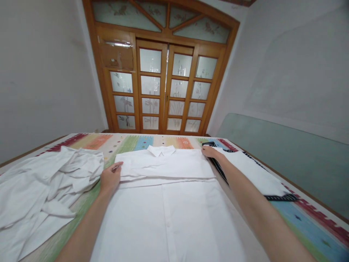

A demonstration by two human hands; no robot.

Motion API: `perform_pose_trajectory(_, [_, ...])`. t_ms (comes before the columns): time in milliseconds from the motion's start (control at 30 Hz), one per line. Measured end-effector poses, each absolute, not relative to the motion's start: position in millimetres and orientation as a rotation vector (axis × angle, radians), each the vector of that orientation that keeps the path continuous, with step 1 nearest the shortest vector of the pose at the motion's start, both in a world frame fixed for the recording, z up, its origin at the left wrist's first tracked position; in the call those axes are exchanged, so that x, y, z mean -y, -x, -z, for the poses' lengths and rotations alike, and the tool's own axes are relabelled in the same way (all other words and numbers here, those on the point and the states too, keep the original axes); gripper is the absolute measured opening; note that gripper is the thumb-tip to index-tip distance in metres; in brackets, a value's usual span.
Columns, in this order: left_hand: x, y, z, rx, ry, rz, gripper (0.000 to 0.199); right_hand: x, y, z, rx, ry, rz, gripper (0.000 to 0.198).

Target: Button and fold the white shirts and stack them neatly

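Observation:
A white button-up shirt lies flat in front of me, its collar at the far end. White sleeve fabric runs straight across the chest below the collar. My left hand pinches the cloth at the shirt's left side near the shoulder. At the right shoulder corner, the fingers of my right hand are closed on the cloth; the fingertips are partly hidden. To the right lies a flat white garment with black trim, partly covered by my right forearm.
Another white garment lies crumpled on the left. Beneath everything is a colourful striped cover. A pale green padded board stands along the right side. Wooden doors with glass panes are at the back, between grey-white walls.

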State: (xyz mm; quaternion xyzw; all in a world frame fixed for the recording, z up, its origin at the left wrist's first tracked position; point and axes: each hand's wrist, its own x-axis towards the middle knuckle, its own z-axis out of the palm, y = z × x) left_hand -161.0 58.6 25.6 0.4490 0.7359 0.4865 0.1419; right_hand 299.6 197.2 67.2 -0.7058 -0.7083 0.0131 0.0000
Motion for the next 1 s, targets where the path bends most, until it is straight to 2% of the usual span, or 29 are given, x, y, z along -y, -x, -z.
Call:
perform_pose_trajectory(267, [-58.6, 162.3, -25.9, -2.19, -1.345, -1.308, 0.032, -189.0, -286.2, -52.9, 2.048, 2.3, -0.008, 0.037])
perform_pose_trajectory(433, [-59.8, 164.0, -24.6, -2.192, -1.361, -1.323, 0.032, -190.9, -281.6, -52.4, 1.879, 2.301, -0.036, 0.051])
perform_pose_trajectory(633, [-61.6, 165.7, -21.5, -2.163, -1.381, -1.37, 0.031, -197.0, -280.1, -58.8, 1.422, 2.233, -0.479, 0.048])
perform_pose_trajectory(800, [-60.7, 165.3, -21.4, -2.174, -1.398, -1.363, 0.032, -189.5, -284.9, -62.0, 1.378, 2.18, -0.747, 0.024])
perform_pose_trajectory(1000, [-58.0, 162.3, -24.5, -2.155, -1.382, -1.377, 0.031, -173.3, -296.4, -56.4, 1.314, 2.013, -1.011, 0.028])
